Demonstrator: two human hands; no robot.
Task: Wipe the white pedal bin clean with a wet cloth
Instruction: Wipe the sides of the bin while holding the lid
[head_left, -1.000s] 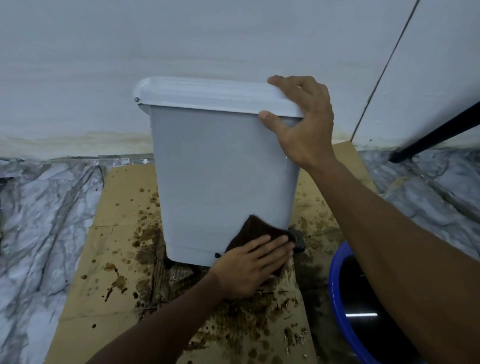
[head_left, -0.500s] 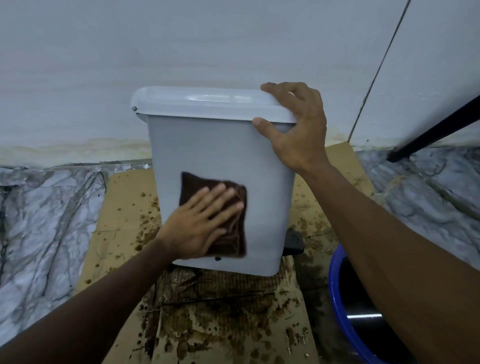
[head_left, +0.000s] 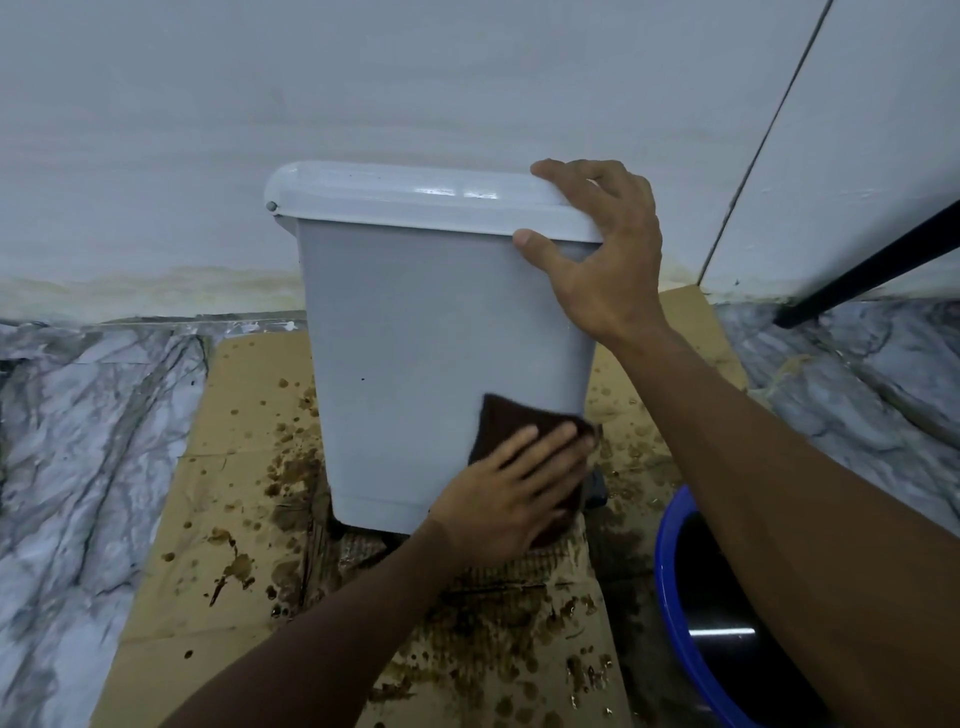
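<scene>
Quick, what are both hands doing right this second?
Left hand: open, pressing the brown cloth flat against the white pedal bin.
Right hand: closed, gripping the lid at its corner.

head view | worn on head | faces forward-down | close to pedal bin (head_left: 415, 338)

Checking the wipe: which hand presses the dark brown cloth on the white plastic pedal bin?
The left hand, flat on the dark brown cloth; the right hand grips the white lid.
</scene>
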